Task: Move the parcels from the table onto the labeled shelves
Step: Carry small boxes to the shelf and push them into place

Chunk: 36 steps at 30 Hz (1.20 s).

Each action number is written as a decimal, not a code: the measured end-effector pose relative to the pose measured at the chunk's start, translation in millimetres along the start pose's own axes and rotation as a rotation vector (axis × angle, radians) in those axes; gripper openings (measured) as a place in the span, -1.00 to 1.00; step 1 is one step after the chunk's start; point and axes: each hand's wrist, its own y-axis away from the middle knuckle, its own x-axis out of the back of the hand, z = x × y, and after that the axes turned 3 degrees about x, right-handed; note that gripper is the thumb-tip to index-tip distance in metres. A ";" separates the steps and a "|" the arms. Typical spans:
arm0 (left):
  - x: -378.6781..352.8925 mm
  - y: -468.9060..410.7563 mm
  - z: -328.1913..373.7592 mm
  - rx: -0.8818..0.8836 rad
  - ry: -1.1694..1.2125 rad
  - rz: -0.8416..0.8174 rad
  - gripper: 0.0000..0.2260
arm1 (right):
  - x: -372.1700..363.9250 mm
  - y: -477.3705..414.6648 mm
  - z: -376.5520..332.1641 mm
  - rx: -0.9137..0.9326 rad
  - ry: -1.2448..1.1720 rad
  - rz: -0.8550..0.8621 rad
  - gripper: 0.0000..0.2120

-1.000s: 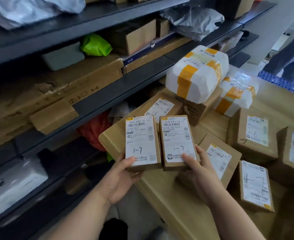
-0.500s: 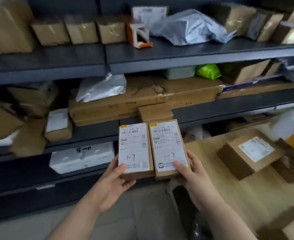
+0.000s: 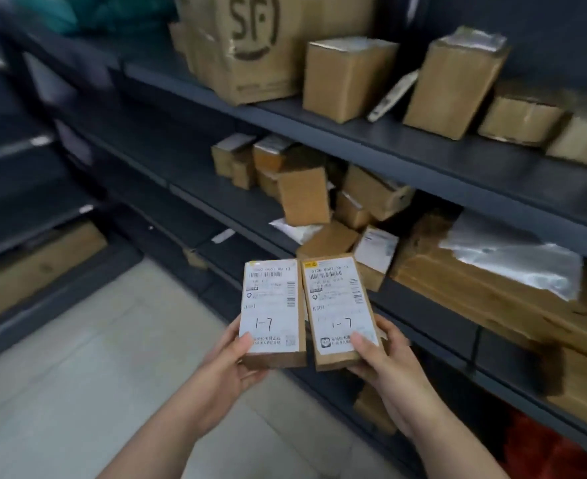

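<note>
Both hands loaded; left hand (image 3: 230, 368) grips the lower end of the left parcel (image 3: 271, 305), thumb on its label; right hand (image 3: 385, 364) grips the right parcel (image 3: 340, 305) the same way. The two parcels sit edge to edge, well below the SF carton (image 3: 250, 46) and out in front of it, over the floor (image 3: 78, 375), on no shelf yet; both labels are hand-marked 1-7. We judge this as carry phase, placement pending. Risks from here: we can't read any shelf tag on the rack (image 3: 423, 143) because the view is blurred, so a wrong-slot drop is the main failure. Each parcel is held only at its near end, so the far end has leverage and a quick reach could twist one out of the grip. The shelf one level below the SF carton is crowded; a tilted box (image 3: 304, 195) leans there among a loose pile, and pushing a parcel in could knock it off the edge. Further below and right of the SF carton a plastic mailer (image 3: 513, 261) lies on a long flat carton (image 3: 475, 295); anything set on that film could slide. Placing both at once leaves no free hand; we'd seat one first.
</note>
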 end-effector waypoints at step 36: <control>359.4 127.2 146.6 -0.399 0.520 0.780 -0.55 | -502.2 -105.3 38.6 -0.125 0.232 -0.811 -0.61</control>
